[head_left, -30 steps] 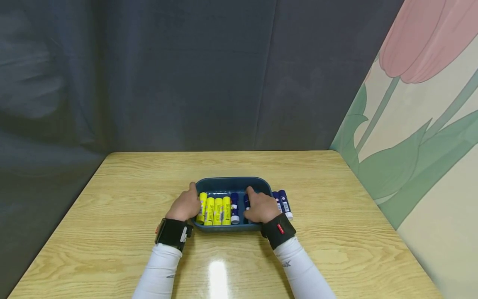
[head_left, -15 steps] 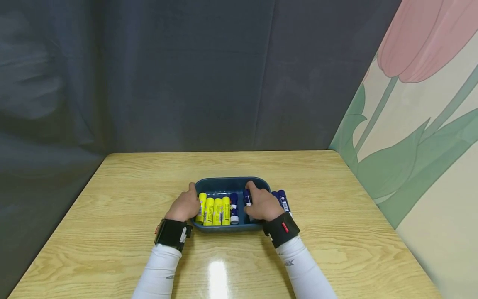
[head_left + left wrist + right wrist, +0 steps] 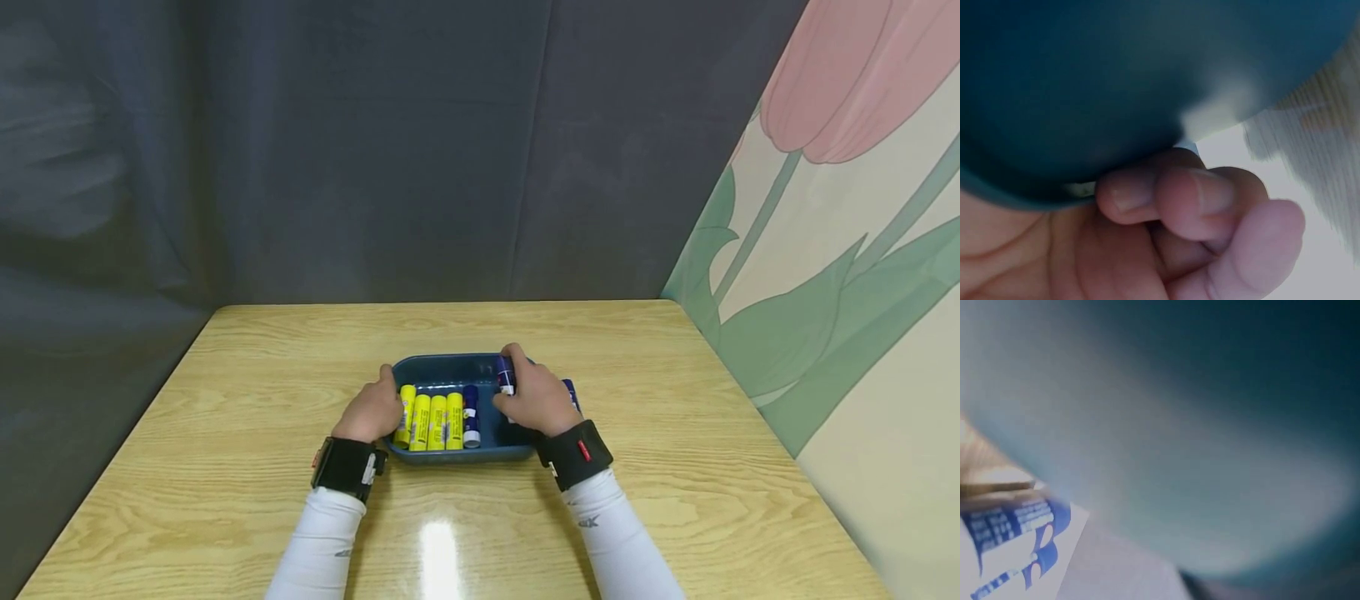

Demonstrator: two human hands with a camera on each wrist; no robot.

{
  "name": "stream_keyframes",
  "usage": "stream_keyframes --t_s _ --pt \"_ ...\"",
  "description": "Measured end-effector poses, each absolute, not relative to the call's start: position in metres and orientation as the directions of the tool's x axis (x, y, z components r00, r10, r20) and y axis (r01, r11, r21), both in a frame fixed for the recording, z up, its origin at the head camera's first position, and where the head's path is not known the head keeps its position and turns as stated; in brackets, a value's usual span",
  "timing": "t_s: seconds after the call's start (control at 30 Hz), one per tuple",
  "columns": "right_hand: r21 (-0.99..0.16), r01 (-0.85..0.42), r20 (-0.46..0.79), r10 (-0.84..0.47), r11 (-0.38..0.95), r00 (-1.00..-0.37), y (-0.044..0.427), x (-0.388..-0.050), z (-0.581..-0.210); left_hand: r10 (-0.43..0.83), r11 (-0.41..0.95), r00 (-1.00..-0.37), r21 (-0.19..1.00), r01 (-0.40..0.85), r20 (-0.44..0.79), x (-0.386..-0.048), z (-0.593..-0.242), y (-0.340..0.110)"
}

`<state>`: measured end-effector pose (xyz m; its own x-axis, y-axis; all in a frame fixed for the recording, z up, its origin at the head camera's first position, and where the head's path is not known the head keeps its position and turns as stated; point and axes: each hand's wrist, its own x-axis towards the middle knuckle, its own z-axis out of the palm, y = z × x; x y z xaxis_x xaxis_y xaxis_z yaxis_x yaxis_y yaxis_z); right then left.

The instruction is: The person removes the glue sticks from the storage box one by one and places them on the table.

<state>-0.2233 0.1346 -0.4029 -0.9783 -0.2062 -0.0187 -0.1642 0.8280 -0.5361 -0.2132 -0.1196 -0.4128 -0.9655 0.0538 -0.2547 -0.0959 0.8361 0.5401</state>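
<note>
A dark blue oval tray holds several yellow glue sticks in a row at its left, with one blue glue stick beside them. My left hand grips the tray's left end; in the left wrist view its curled fingers lie against the tray's underside. Over the tray's right part, my right hand pinches another blue glue stick between thumb and fingers. The tray's wall fills most of the right wrist view.
Outside the tray on the right, a blue glue stick shows partly behind my right hand, and blue labels appear in the right wrist view. The wooden table meets a dark curtain behind and a painted wall at the right.
My right hand has moved slightly right and away from me, and the pinched blue stick has shifted the same way. My left hand and the tray have stayed in place.
</note>
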Motion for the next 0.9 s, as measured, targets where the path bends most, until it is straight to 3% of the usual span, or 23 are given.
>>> stream_keyframes --t_s 0.23,0.5,0.9 --pt "-0.52 -0.143 -0.089 -0.22 0.842 -0.971 0.143 -0.223 -0.401 0.06 0.84 -0.965 0.535 -0.09 -0.256 -0.215 -0.412 -0.119" --pt "-0.614 -0.118 -0.185 -0.288 0.78 -0.94 0.154 -0.222 -0.394 0.05 0.836 -0.963 0.539 -0.106 -0.267 -0.216 -0.413 -0.119" --pt "-0.666 -0.146 -0.086 -0.269 0.732 -0.959 0.2 -0.223 -0.374 0.054 0.857 -0.967 0.509 -0.083 -0.248 -0.216 -0.416 -0.12"
